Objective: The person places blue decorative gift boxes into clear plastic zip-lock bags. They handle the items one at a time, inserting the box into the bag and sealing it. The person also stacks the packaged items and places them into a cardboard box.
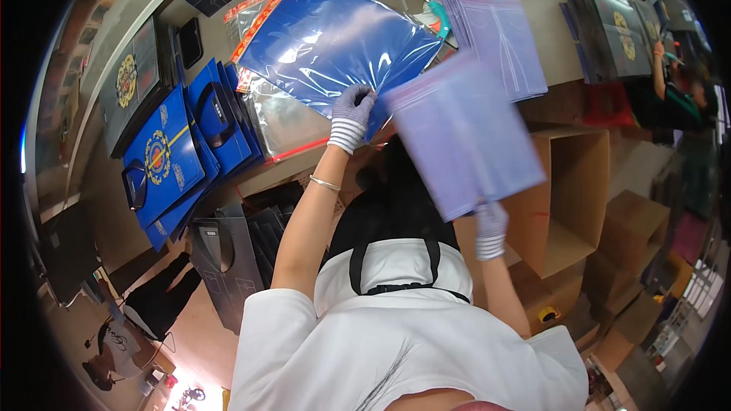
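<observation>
My left hand point(352, 109), in a grey glove with a striped cuff, is closed on the near edge of a glossy clear plastic sleeve point(327, 38) with a flat blue piece inside. The sleeve lies on the table with a red and orange strip along its left side. My right hand point(491, 227), gloved the same way, grips the lower edge of a lilac, see-through plastic bag point(468, 137). This bag is raised off the table edge, tilted and blurred by motion. Its upper left corner is close to the blue-filled sleeve.
A stack of lilac plastic bags point(506, 46) lies at the back right beside teal-handled scissors point(439, 19). Blue gift bags point(171, 156), black bags point(133, 80) and a phone point(190, 42) are at left. An open cardboard box point(579, 190) stands right of me. People work nearby.
</observation>
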### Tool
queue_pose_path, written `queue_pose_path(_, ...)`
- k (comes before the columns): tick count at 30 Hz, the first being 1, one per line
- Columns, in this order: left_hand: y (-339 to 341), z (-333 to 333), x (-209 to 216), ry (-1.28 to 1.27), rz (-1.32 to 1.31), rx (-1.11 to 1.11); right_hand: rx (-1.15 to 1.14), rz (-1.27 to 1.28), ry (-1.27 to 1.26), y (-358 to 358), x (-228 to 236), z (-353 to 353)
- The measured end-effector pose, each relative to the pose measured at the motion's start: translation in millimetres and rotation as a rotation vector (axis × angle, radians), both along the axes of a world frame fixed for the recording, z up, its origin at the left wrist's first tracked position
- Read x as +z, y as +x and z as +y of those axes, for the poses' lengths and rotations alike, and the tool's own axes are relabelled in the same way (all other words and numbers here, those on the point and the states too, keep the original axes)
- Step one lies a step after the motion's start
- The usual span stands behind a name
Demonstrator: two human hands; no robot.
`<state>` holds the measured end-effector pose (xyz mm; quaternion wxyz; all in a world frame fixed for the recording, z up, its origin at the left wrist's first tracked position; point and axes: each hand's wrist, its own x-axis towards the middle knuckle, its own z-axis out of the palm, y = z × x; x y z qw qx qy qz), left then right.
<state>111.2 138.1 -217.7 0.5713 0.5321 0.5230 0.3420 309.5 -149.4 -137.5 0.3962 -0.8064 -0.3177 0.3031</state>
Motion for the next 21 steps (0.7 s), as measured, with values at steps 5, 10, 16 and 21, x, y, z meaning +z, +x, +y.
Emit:
queue_pose_path(5,-7.7,-16.6,47.9,0.348,0.242,-0.124,0.127,0.361,-0.046,-41.7,-14.0,39.3)
queue_pose_path(10,-33.3,-56.4,52.8,0.321,0.197,-0.109,0.358,1.171,-0.003,-72.4,-39.7,177.4)
queue_pose_path(16,-140.0,-118.0,-15.1,-0.214,0.18,0.332,0.727,0.439,-0.484,-68.8,-61.6,187.8)
queue_pose_path(21,-143.3,-158.0,-51.3,-0.751,-0.282,0.397,1.209,-0.301,0.076,-144.8,-67.5,174.4)
